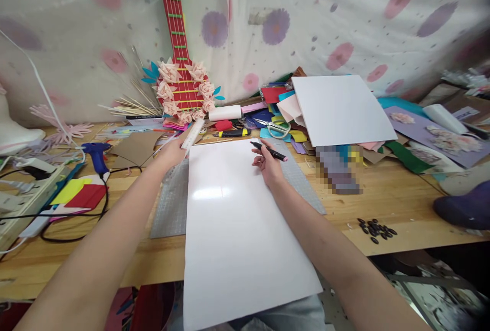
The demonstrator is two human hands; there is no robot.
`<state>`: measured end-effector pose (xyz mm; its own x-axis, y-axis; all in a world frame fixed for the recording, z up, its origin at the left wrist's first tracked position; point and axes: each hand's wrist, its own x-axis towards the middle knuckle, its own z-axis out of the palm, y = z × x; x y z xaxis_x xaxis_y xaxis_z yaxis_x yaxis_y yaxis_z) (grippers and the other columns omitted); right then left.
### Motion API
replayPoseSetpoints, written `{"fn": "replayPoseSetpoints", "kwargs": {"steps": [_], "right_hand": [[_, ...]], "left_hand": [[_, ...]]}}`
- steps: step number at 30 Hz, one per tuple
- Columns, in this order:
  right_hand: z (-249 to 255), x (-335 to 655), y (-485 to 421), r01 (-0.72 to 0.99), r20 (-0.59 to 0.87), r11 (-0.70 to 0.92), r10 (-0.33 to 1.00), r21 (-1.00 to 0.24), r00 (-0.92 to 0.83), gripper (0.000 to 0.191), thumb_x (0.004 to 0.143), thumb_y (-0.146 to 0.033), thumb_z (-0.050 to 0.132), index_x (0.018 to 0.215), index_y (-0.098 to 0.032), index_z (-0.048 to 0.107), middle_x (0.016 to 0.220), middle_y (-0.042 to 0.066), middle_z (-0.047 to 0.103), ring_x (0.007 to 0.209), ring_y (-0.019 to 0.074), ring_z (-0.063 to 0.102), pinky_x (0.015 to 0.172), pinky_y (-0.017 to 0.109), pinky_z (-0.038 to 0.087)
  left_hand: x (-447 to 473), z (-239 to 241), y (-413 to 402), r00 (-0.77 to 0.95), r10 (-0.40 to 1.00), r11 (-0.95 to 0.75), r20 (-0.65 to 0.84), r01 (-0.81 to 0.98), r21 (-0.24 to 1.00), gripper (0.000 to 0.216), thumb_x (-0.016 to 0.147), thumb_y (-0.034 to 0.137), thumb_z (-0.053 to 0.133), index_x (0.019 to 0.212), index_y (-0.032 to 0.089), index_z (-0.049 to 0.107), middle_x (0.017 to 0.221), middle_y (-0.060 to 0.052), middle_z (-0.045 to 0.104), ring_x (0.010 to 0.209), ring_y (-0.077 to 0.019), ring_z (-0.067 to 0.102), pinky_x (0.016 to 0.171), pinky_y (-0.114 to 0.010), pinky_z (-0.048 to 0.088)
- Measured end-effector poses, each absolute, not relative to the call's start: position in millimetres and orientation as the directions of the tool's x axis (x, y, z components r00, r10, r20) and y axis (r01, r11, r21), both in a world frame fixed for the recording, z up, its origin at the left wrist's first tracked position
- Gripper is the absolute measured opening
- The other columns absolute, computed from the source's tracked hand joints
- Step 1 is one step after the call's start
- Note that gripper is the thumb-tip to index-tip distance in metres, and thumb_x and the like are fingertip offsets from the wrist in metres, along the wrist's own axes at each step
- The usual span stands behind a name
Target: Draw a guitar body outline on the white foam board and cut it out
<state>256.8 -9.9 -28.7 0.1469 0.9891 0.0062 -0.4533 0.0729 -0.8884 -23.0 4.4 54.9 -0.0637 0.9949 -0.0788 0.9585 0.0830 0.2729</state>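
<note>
Remotely I saw left hand (173, 154) clasping flat white ruler (193, 134), right hand (270, 168) slim black pink-ended marker (273, 152); pressing overhanging glossy white rectangular board (237, 239) risked, I judged, tilting it.

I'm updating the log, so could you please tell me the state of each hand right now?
Left hand: closed, holding a white ruler.
Right hand: closed around a black marker.

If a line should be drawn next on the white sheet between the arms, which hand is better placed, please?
Probably the right hand: it holds the marker near the far right corner of the sheet. The left hand holds the ruler near the far left corner.
</note>
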Motion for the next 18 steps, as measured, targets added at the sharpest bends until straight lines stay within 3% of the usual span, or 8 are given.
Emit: {"fn": "replayPoseSetpoints", "kwargs": {"steps": [3, 6, 9, 13, 18], "right_hand": [[-23.4, 256.0, -13.0, -0.306, 0.084, 0.149, 0.973, -0.94, 0.215, 0.042, 0.074, -0.048, 0.058, 0.109, -0.027, 0.05, 0.086, -0.001, 0.064, 0.055, 0.0077, 0.055, 0.056, 0.025, 0.05], [-15.2, 257.9, -13.7, -0.126, 0.243, 0.277, 0.941, -0.953, 0.236, 0.033, 0.075, -0.046, 0.057, 0.099, -0.024, 0.053, 0.088, 0.001, 0.063, 0.072, 0.0115, 0.059, 0.067, 0.029, 0.05], [-7.4, 262.3, -14.4, 0.013, 0.369, 0.369, 0.927, -0.929, 0.068, 0.03, 0.072, -0.039, 0.064, 0.095, -0.023, 0.054, 0.088, 0.002, 0.062, 0.082, 0.0143, 0.059, 0.076, 0.032, 0.048], [0.4, 268.2, -19.6, 0.028, 0.334, 0.34, 0.935, -0.94, -0.12, 0.038, 0.067, -0.029, 0.066, 0.1, -0.024, 0.049, 0.096, 0.001, 0.059, 0.063, 0.009, 0.055, 0.065, 0.029, 0.047], [3.7, 269.1, -25.7, 0.099, 0.298, 0.319, 0.937, -0.942, -0.184, 0.048, 0.058, -0.017, 0.064, 0.102, -0.023, 0.046, 0.095, 0.0, 0.056, 0.06, 0.0085, 0.051, 0.058, 0.026, 0.044]], "left_hand": [[-2.4, 70.0, 1.9, 0.259, 0.965, -0.24, -0.039, 0.934, 0.265, 0.041, 0.076, 0.019, 0.039, 0.111, 0.022, 0.06, 0.088, 0.0, 0.068, 0.081, -0.0166, 0.062, 0.07, -0.025, 0.046], [35.7, 77.9, -6.6, 0.509, 0.856, -0.505, -0.092, 0.861, 0.068, 0.036, 0.073, 0.019, 0.041, 0.099, 0.024, 0.066, 0.096, -0.002, 0.067, 0.086, -0.0181, 0.06, 0.075, -0.028, 0.044], [75.5, 75.7, -11.2, 0.665, 0.743, -0.67, -0.082, 0.734, -0.111, 0.029, 0.074, 0.021, 0.043, 0.084, 0.021, 0.07, 0.087, -0.005, 0.066, 0.086, -0.0206, 0.06, 0.081, -0.034, 0.042], [109.6, 65.2, -4.3, 0.777, 0.629, -0.76, 0.04, 0.625, -0.18, 0.027, 0.077, 0.019, 0.043, 0.079, 0.019, 0.07, 0.083, -0.009, 0.065, 0.093, -0.0228, 0.056, 0.087, -0.039, 0.037], [125.7, 46.4, 9.4, 0.802, 0.592, -0.797, 0.083, 0.597, -0.089, 0.02, 0.074, 0.014, 0.049, 0.075, 0.019, 0.068, 0.082, -0.008, 0.064, 0.098, -0.0232, 0.053, 0.093, -0.039, 0.035]]}}
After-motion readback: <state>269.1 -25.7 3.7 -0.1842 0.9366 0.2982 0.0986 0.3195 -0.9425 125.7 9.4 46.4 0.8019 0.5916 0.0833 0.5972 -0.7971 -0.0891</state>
